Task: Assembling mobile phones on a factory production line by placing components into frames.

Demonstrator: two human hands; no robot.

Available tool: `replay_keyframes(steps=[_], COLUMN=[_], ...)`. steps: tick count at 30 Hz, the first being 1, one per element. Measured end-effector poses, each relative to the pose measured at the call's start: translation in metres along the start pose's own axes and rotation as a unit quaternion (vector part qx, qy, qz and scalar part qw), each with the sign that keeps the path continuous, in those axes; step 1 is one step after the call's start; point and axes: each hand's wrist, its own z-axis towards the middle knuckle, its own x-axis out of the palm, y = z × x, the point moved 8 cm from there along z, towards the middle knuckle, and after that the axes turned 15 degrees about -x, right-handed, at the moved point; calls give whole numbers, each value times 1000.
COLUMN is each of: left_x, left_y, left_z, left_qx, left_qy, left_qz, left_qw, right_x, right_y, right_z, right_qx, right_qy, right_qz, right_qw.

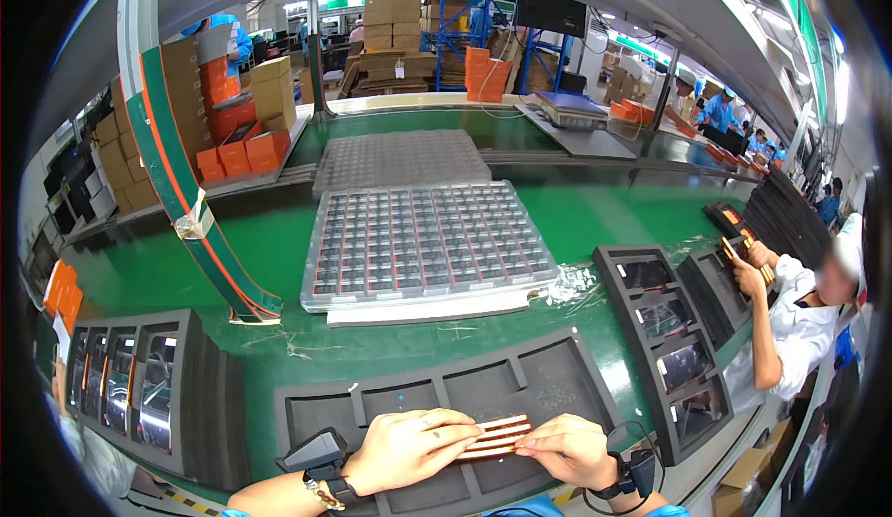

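On my left, a stack of dark foam trays is standing near the table's edge, its top tray holding dark glossy panels in its slots. Next, a green-and-orange banded post is rising from the green table. Further right, my left hand is closing its thumb and fingers around the left end of a small set of flat strips with pale and reddish-brown bands. These strips are lying between my two hands, above an open dark foam tray whose compartments are spreading out in front of me. Beyond it, a clear compartmented tray is resting on the table, filled with small dark pieces. My right hand is pinching the strips' right end, its fingertips drawn together. Right of that, another foam tray is holding four dark panels. At the far right, a co-worker in white is gripping yellow-edged pieces in both hands.
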Motion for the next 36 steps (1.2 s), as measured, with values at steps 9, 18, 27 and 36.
replay_keyframes(steps=[9,18,27,36], left_x=[1,26,22,-25], left_y=[0,-4,4,-15], left_z=[4,-1,3,-10], left_qx=[-13,-62,-129,-247], left_qy=[10,192,208,-41], left_qz=[-3,158,188,-22], left_qw=[1000,967,951,968], right_x=[7,13,-11,48], right_y=[-2,18,-2,-32], right_z=[-17,-26,-31,-49], right_qx=[-33,-40,115,300], right_qy=[51,65,5,-99], right_qz=[-130,-143,-58,426], right_qw=[990,987,992,848])
